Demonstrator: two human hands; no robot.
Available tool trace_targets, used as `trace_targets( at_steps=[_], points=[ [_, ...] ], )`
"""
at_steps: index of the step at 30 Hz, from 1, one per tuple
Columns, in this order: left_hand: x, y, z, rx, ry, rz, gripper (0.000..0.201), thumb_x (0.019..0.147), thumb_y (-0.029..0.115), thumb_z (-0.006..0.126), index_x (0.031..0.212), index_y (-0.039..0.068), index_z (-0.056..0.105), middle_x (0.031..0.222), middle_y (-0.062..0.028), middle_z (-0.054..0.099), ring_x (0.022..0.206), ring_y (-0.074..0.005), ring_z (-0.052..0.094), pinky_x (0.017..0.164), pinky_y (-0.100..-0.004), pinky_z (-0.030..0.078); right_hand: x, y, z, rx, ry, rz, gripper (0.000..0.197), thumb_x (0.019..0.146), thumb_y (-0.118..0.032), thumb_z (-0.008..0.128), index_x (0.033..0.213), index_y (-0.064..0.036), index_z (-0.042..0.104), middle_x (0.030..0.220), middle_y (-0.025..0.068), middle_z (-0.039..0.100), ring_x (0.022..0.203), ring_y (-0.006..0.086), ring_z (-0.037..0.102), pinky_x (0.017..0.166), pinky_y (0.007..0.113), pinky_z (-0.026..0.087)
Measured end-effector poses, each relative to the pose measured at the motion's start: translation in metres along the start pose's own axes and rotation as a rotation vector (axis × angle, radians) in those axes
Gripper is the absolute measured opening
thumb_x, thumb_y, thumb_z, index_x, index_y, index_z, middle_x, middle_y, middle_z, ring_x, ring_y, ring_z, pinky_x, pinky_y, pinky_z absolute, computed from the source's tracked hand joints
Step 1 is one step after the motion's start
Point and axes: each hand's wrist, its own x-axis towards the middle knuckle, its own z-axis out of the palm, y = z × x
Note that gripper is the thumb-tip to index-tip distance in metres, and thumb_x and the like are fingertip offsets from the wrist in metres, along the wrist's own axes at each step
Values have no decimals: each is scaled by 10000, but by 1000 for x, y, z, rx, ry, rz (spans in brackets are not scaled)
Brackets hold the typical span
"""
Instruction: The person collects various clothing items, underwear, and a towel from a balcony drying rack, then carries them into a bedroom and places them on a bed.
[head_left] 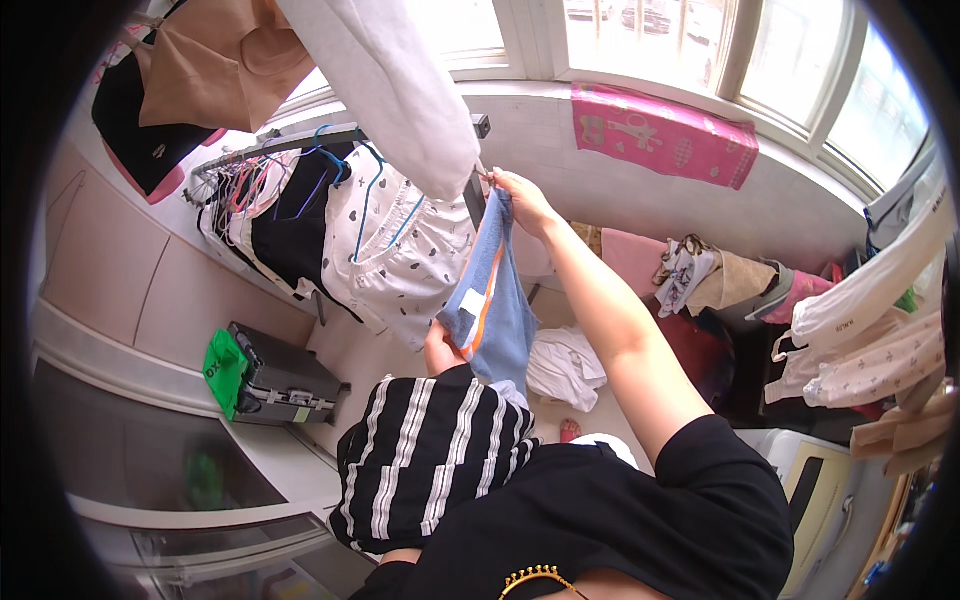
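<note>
Gently now — right hand [522,204] pinches the blue cloth [508,312] up top, left hand [440,350] grips its edge — best pulled taut.

Bright windows [640,40] — white wall [530,130] below — pale floor [342,345]

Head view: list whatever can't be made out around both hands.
In the head view:
Left hand: partly hidden behind blue fabric with an orange stripe.
Left arm: mostly covered by black-and-white striped fabric.
Right hand: exact fingertip grip too small to tell.
Long white hanging fabric: upper end cut off by the top edge.
</note>
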Motion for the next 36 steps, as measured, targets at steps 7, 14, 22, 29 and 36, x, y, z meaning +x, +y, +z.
trace_targets(
  at_steps=[7,14,22,29,36],
  points=[
    [-1,4,-10,31,27,7,334,862,225,451,1056,-17,575,1048,-114,619,982,-226,587,886,-342,437,-4,-4,-2,269,-111,163,421,888,-477,467,886,-79,606,687,-26,537,598,88,515,574,248,431],
    [-12,6,3,116,85,28,307,863,211,490,997,-41,606,959,-109,638,882,-189,620,797,-296,478,2,6,-13,398,-158,55,358,859,-451,538,896,-99,594,769,6,586,680,113,534,655,271,431],
    [-36,26,24,319,-609,-588,232,895,271,429,858,61,521,609,-13,464,432,-73,347,384,-225,234,19,9,-8,348,-83,-46,283,849,-430,570,872,-148,581,816,-12,588,855,122,532,765,313,369],
    [-41,21,25,463,-286,-291,124,810,108,372,757,99,483,618,43,398,497,-45,330,451,-207,236,21,6,4,355,-120,1,364,886,-457,489,935,-109,584,877,-6,560,860,116,511,787,305,384],
    [-43,22,34,357,-304,-266,175,760,65,355,883,70,480,728,-22,493,509,-79,375,432,-229,286,17,0,2,320,-126,-32,374,907,-445,447,1041,-110,547,906,1,546,896,122,501,803,300,383]
  ],
)
